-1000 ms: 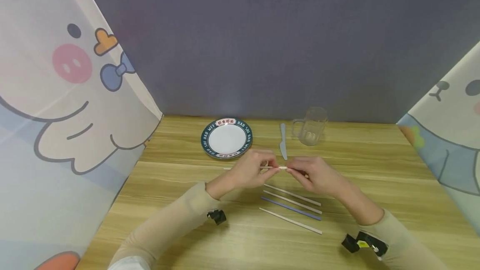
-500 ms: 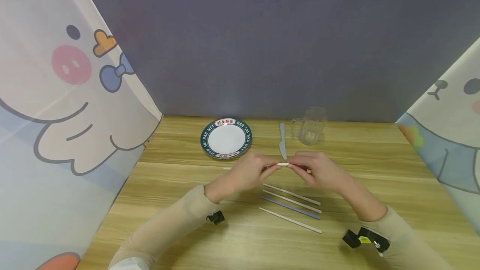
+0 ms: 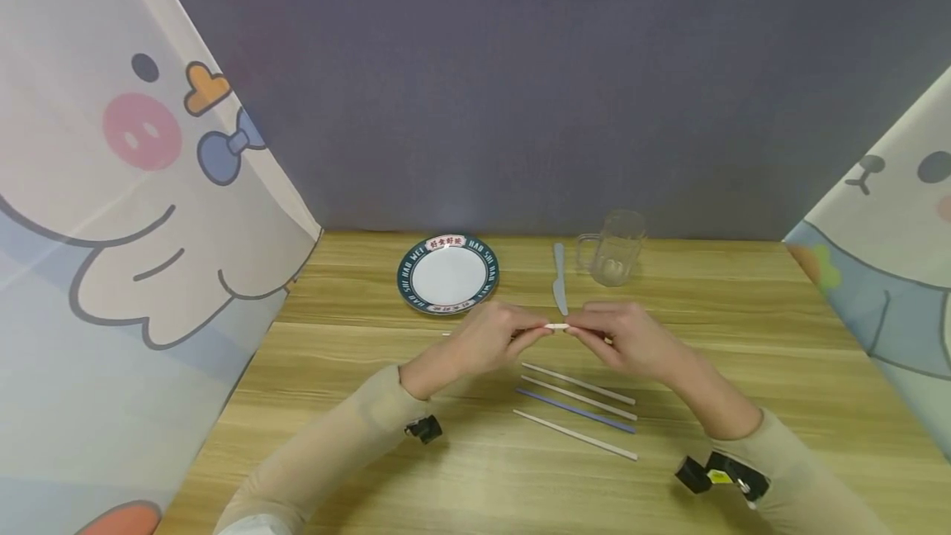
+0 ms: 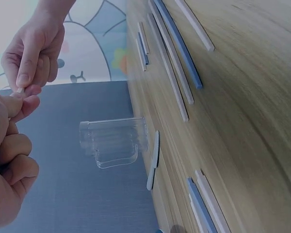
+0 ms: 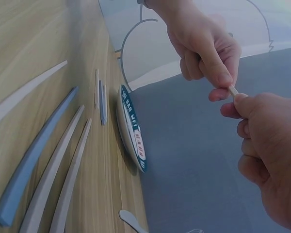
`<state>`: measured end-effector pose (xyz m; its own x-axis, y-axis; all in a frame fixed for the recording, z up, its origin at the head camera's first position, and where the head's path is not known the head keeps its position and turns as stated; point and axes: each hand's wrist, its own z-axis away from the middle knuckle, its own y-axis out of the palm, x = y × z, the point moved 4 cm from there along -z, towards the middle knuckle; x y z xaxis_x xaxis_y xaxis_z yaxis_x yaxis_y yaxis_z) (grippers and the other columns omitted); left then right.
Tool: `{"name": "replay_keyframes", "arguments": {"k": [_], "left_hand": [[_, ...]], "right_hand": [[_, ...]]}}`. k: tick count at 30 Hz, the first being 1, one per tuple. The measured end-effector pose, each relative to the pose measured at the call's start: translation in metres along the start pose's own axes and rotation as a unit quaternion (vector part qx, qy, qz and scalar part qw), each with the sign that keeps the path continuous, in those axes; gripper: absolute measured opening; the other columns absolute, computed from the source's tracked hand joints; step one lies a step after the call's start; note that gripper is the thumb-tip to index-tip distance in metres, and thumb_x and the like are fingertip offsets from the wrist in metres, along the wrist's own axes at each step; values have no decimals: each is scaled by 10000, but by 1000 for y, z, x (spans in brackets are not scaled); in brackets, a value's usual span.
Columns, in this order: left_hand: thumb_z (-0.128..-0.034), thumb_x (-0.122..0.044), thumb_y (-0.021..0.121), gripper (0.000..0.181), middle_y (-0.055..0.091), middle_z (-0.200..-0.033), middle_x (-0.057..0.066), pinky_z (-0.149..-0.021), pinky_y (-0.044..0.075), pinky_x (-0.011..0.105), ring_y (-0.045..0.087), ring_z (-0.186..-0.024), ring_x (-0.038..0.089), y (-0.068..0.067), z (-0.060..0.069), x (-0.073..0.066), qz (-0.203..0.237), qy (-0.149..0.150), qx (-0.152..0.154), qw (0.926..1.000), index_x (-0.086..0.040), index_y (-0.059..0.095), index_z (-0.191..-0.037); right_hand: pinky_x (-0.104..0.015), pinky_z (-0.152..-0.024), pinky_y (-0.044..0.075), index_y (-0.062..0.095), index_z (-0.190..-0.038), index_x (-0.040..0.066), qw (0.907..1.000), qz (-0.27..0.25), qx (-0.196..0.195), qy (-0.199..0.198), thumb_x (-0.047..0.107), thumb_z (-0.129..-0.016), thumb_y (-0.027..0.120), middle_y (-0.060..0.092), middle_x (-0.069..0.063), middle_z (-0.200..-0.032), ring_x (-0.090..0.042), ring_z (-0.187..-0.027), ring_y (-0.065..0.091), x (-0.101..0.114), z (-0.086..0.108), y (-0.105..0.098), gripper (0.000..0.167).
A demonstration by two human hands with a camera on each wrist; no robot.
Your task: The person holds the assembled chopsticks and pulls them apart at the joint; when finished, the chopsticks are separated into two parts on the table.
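Above the table, the left hand and the right hand meet almost fingertip to fingertip. Between them shows a short length of a thin white stick, each hand pinching it with thumb and fingers; the rest of it is hidden by the hands. In the right wrist view the same stick shows between the left hand and the right hand. Below the hands, several whitish sticks and a blue stick lie slanted on the table.
A green-rimmed plate lies behind the left hand, a pale knife just behind the fingertips, and a clear mug at the back right. Further short sticks lie near the plate. A dark wall rises behind the table.
The white stick was held level with more of it showing left of the left fingers; now only a short piece shows between the hands. Both hands have shifted very slightly left since half a second ago.
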<state>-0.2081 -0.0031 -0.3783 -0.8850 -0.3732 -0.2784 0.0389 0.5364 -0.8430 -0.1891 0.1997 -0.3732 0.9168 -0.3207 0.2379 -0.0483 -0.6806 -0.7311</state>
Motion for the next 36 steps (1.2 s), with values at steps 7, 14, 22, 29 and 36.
{"name": "replay_keyframes", "arguments": {"k": [7,14,22,29,36], "left_hand": [[-1042,-190,689,173,757,-794,-17,-530,327,91,464,-573,8,-1,1,-1,60,-40,55,10000,-90,824,-1081],[-1037,-184,696,177,772,-802,-8,-513,313,80,437,-551,-11,0,1,-1,136,23,64,9999,-79,829,-1088],[-1037,-172,695,191,771,-799,10,-516,313,79,436,-550,-6,0,1,-2,178,-69,13,9998,-55,823,-1117],[-1033,-160,699,184,775,-797,18,-522,318,76,453,-548,1,-1,1,-3,139,-44,-113,9998,-44,822,-1103],[-1032,-143,695,170,758,-774,8,-525,321,74,426,-548,-19,0,2,-2,359,90,7,9993,-51,824,-1093]], "right_hand": [[-78,-533,348,792,-1067,56,10000,-55,1,-58,219,-1119,556,585,82,-738,59,-602,380,0,1,1,291],[-74,-536,352,790,-1097,38,9998,-111,60,-130,218,-1126,536,604,74,-759,59,-607,382,0,3,1,312],[-77,-525,343,798,-1102,55,9999,-39,-83,-95,243,-1122,544,588,77,-743,60,-593,369,0,3,1,317],[-78,-521,335,801,-1087,68,10000,1,-74,39,260,-1121,544,581,87,-733,71,-601,359,-1,3,0,323],[-75,-529,342,799,-1104,66,9999,-107,47,-100,223,-1115,565,594,88,-739,63,-601,369,0,3,1,282]]}}
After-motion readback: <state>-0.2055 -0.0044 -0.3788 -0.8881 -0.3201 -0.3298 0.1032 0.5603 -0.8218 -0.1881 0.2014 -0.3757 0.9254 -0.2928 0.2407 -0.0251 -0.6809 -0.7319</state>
